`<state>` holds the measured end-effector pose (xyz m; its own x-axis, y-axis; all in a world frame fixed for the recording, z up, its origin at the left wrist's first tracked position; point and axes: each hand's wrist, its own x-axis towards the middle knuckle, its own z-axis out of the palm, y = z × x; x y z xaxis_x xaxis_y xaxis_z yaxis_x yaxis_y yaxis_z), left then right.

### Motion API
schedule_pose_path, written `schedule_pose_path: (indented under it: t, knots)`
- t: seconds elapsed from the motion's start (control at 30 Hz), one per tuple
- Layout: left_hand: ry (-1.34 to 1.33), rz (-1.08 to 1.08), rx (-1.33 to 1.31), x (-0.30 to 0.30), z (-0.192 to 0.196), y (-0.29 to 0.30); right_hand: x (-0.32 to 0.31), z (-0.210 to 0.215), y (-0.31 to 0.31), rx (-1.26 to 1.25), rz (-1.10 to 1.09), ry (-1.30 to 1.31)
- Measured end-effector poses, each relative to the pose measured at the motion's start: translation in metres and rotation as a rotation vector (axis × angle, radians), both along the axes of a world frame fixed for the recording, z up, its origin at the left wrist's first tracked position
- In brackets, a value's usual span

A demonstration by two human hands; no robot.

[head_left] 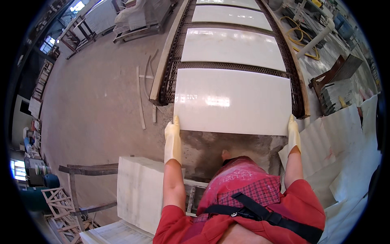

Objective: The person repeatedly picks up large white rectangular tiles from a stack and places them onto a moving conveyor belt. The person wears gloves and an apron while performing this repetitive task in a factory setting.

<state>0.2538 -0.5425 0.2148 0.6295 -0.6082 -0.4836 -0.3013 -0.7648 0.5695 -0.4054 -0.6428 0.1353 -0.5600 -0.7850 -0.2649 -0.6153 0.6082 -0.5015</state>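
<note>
A glossy white stone slab spans the near end of a mesh conveyor, its near edge jutting out past the end toward me. My left hand, in a pale cream rubber glove, is closed on the slab's near left corner. At the near right corner my right hand, gloved alike, grips the slab's side. The undersides of both hands' grips are hidden beneath the slab. Farther up the conveyor lie a second white slab and a third, with gaps of mesh between them.
To my left, pale slabs lean on a metal rack. White sheeting covers something at my right. A yellow hose coils beside the conveyor. Long strips lie on the concrete floor. A wrapped pallet load stands farther back.
</note>
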Motion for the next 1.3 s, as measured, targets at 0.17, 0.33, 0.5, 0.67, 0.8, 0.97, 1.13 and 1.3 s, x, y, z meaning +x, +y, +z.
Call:
schedule_pose_path:
  t: [0.17, 0.33, 0.5, 0.67, 0.8, 0.97, 1.13, 1.3]
  knots:
    - [0.598, 0.255, -0.256, -0.004, -0.011, 0.017, 0.010, 0.008, 0.000, -0.012, -0.012, 0.000]
    - [0.717, 0.373, -0.427, -0.002, -0.035, 0.007, 0.010, 0.020, -0.006, -0.071, 0.013, 0.003]
    - [0.810, 0.448, -0.414, 0.003, -0.049, -0.002, -0.015, 0.027, 0.012, -0.004, 0.042, -0.210]
    - [0.896, 0.393, -0.563, 0.008, -0.066, -0.004, -0.027, -0.001, 0.078, -0.095, -0.371, -0.960]
    - [0.984, 0.464, -0.567, 0.011, -0.082, -0.002, -0.014, -0.046, 0.142, 0.027, -0.479, -0.929]
    - [1.123, 0.370, -0.689, 0.003, -0.080, 0.011, 0.027, -0.063, 0.180, 0.336, -0.151, -0.816]
    - [1.196, 0.397, -0.816, -0.038, -0.064, 0.046, 0.091, -0.040, 0.166, 0.361, 0.156, -0.760]
    - [1.332, 0.494, -0.675, -0.060, -0.107, 0.127, 0.175, 0.013, 0.150, 0.352, 0.587, -0.569]
